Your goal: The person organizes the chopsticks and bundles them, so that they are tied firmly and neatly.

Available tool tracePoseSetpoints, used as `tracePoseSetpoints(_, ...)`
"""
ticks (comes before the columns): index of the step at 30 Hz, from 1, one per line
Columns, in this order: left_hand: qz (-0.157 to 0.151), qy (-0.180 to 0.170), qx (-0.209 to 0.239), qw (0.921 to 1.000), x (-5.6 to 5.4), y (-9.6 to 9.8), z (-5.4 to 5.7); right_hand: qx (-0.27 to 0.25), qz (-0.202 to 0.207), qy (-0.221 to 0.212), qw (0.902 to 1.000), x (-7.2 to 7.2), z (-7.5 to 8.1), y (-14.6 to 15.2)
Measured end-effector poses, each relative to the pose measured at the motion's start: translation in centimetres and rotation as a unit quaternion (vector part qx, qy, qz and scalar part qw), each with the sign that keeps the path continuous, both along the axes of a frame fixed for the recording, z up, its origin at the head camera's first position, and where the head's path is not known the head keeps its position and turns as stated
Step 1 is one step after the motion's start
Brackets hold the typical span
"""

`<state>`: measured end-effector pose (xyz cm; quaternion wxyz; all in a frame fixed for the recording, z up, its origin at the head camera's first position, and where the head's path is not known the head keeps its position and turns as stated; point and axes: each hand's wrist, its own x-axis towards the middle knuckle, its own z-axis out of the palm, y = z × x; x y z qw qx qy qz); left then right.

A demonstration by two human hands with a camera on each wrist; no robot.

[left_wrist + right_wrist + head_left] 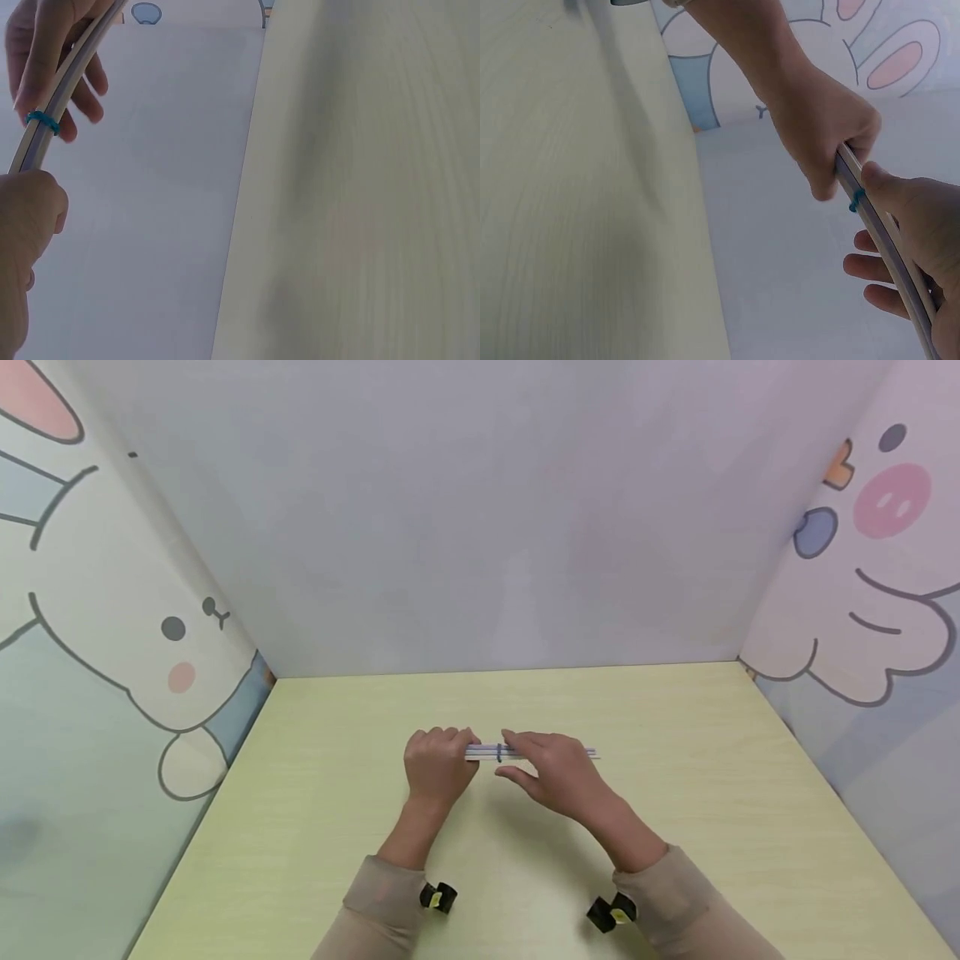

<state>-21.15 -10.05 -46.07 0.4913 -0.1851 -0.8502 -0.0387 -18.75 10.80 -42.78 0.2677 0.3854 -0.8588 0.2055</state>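
My left hand (437, 766) grips one end of a bundle of thin, pale sticks (482, 752), its fingers curled round them. A teal elastic band (43, 122) circles the bundle just beyond that fist. The bundle runs across to my right hand (561, 774), which lies along it with loosely extended fingers and the thumb held apart from them. In the right wrist view, the right thumb (881, 180) is close beside the band and the fingers (868, 268) stretch out on the bundle's other side. The far stick ends poke out past the right hand in the head view.
Below both hands spreads a light wood-grain table (337, 860). A plain grey wall (487, 527) rises at its back edge, and side panels with cartoon animals (180, 677) stand left and right. Small black devices (438, 897) are at both cuffs.
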Motion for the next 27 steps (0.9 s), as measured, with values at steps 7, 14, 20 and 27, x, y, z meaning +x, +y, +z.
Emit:
tracePoseSetpoints(7, 0.011, -0.003, 0.020, 0.9997, -0.3, -1.4, 0.2, -0.038, 0.025, 0.007, 0.9990, -1.0, -0.2, 2.1)
tracePoseSetpoints(14, 0.010, -0.007, 0.042, 0.9990, -0.2, -1.9, 0.5, -0.065, 0.022, 0.006, 0.9976, -1.4, -0.7, 3.8)
tracePoseSetpoints(20, -0.001, -0.007, 0.037, 0.9993, -0.1, -1.9, 0.8, -0.069, 0.026, 0.012, 0.9972, -1.4, -0.8, 4.3)
tracePoseSetpoints(27, -0.001, -0.023, 0.044, 0.9988, 0.1, -2.6, 0.9, -0.088, 0.027, 0.011, 0.9957, -1.5, -1.1, 4.8)
